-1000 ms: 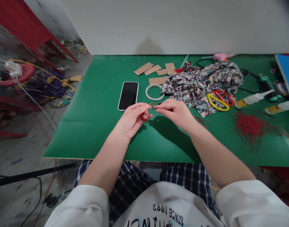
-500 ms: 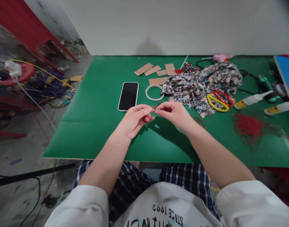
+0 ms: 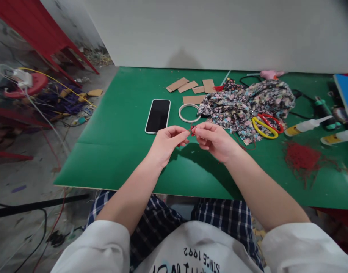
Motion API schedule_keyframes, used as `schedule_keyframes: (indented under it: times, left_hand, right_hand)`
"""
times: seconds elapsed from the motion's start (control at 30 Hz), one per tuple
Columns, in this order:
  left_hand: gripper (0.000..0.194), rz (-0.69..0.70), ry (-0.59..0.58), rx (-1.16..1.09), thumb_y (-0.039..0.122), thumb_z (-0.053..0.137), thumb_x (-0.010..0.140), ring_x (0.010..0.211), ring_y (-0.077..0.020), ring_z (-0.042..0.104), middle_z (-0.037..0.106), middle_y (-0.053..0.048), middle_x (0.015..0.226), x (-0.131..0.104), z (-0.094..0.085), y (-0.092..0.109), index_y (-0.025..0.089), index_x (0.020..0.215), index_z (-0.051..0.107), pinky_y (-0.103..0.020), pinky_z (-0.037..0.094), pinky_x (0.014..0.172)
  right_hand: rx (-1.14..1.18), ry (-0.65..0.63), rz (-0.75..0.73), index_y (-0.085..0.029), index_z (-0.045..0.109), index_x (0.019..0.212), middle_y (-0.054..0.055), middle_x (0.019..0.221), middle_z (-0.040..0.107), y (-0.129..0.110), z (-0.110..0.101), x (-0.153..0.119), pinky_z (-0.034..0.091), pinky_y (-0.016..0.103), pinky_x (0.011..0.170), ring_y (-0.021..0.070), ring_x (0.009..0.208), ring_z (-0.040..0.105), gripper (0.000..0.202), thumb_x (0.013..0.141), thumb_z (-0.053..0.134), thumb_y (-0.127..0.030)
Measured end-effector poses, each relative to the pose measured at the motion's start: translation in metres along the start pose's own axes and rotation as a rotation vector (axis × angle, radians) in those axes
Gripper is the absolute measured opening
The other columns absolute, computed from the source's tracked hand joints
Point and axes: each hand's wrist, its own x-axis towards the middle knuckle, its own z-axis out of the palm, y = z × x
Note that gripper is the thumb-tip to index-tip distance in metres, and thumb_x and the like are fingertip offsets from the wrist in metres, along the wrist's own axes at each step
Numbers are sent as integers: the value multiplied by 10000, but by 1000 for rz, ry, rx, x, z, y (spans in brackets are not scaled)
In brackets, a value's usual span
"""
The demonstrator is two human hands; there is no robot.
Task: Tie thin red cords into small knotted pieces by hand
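Note:
My left hand (image 3: 170, 143) is closed in a pinch on a thin red string, above the front half of the green table. Close beside it, my right hand (image 3: 213, 139) pinches a small piece of red string (image 3: 193, 131) between thumb and fingertips. The two sets of fingertips almost meet, with the red piece between them; its exact form is too small to make out. Beyond the hands lie a roll of white tape (image 3: 189, 113) and a phone (image 3: 158, 116) with a dark screen. A floral cloth (image 3: 245, 102) is bunched up past my right hand.
Yellow-and-red-handled scissors (image 3: 265, 126) rest on the cloth's edge. Two glue bottles (image 3: 304, 126) and a heap of red strings (image 3: 302, 156) lie to the right. Cardboard pieces (image 3: 188, 86) lie at the back. A white wall (image 3: 213, 34) rises behind the green table (image 3: 105, 159).
The view has shifted slightly. My right hand has turned, and the red piece now shows at its fingertips. The left fingertips are slightly farther apart from the right.

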Motion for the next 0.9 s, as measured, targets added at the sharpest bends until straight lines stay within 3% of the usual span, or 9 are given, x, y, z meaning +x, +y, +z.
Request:
schedule_keyframes:
  times: [0.33,0.7,0.9]
  left_hand:
    - [237,91,17,67,325,769,611,561,-75,570,622,22,613,1,3,-2,139,698,651,-200,441,532]
    - [222,96,12,59,313,772,616,545,-71,567,617,24,597,1,3,-2,140,692,656,-198,448,534]
    - [215,100,16,58,311,768,619,563,-76,575,616,23,607,0,3,-2,145,699,657,-197,452,536]
  right_hand:
    - [-302,231,-321,-176,655,735,-29,649,625,7,7,2,303,189,379,35,445,412,155,690,710,-314]
    - [-625,314,-566,-193,668,793,-1,727,650,12,8,-2,466,259,574,104,619,578,88,763,648,-273]
    - [-792,345,-671,-213,659,819,6,762,634,13,8,-4,454,264,570,109,633,568,103,802,614,-304]
